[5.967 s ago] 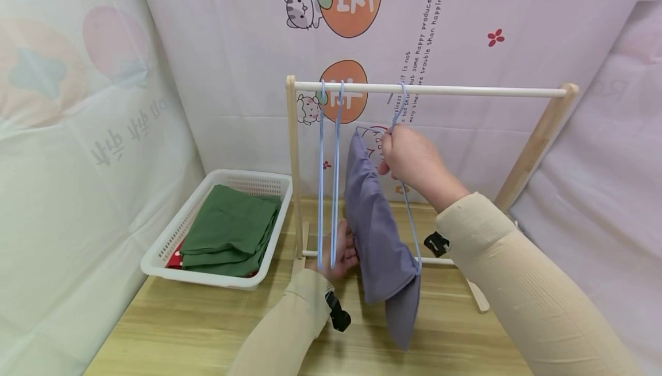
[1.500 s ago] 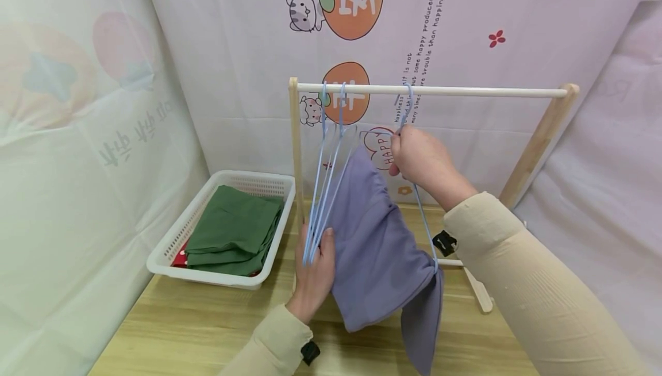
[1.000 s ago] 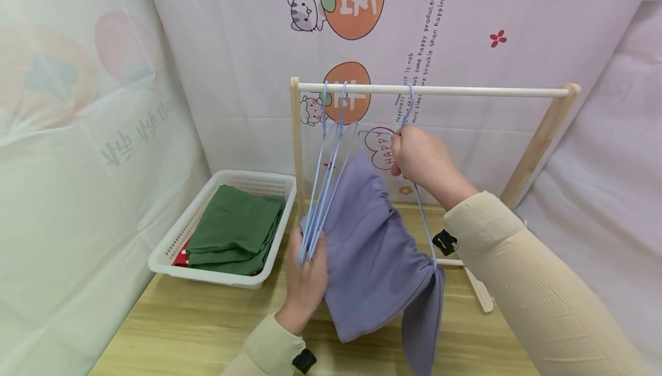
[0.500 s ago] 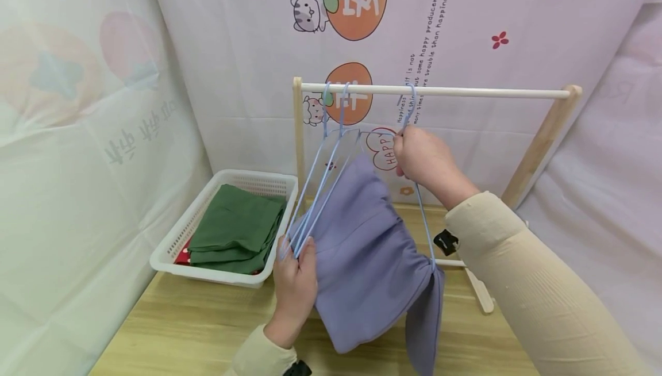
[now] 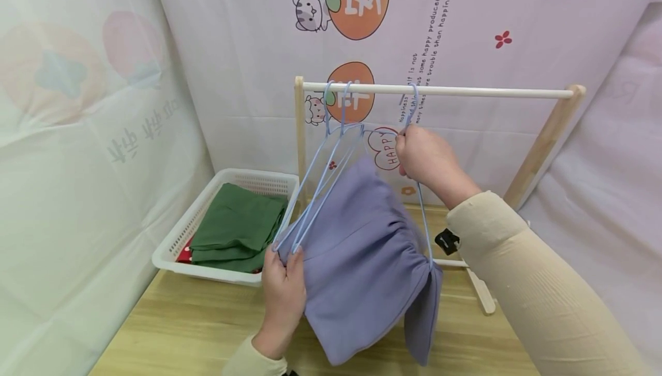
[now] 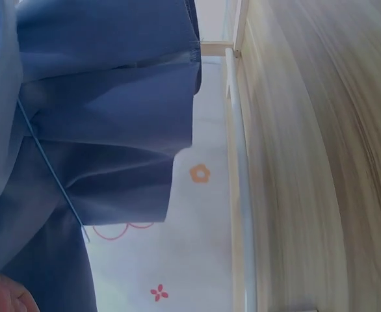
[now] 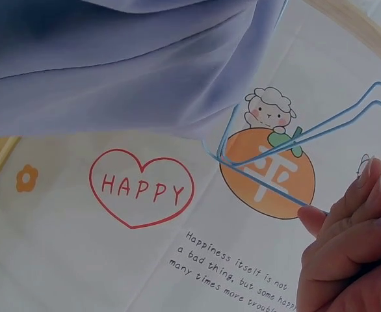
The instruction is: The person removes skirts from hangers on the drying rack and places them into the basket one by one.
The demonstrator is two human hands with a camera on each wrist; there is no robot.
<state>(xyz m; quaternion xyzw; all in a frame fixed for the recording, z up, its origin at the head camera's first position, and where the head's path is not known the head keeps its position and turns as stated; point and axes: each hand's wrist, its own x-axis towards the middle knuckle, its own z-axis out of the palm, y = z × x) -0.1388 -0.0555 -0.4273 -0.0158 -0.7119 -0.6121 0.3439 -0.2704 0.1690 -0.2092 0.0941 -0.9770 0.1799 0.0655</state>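
A purple cloth garment (image 5: 362,249) hangs draped over a light-blue wire hanger (image 5: 423,221), whose hook sits on the rack's white rail (image 5: 481,92). My right hand (image 5: 429,160) grips this hanger just below its hook; in the right wrist view the fingers (image 7: 353,240) curl round the wire. My left hand (image 5: 285,290) pinches the garment's left edge and holds it out toward the basket. Two empty blue hangers (image 5: 343,106) slant across the cloth, their lower ends right at the left thumb and fingertips. In the left wrist view the folded garment (image 6: 112,104) hides most of the left hand.
Left of the rack, a white plastic basket (image 5: 176,269) holds folded green cloth (image 5: 238,221) and a bit of red cloth (image 5: 184,254). The rack's wooden posts (image 5: 543,146) stand on a wooden table (image 5: 170,318). Printed white sheets enclose the back and sides.
My left hand has come out from behind the empty hangers and moved left and nearer, spreading the garment. The empty hangers have swung left with it. My right hand has shifted slightly right.
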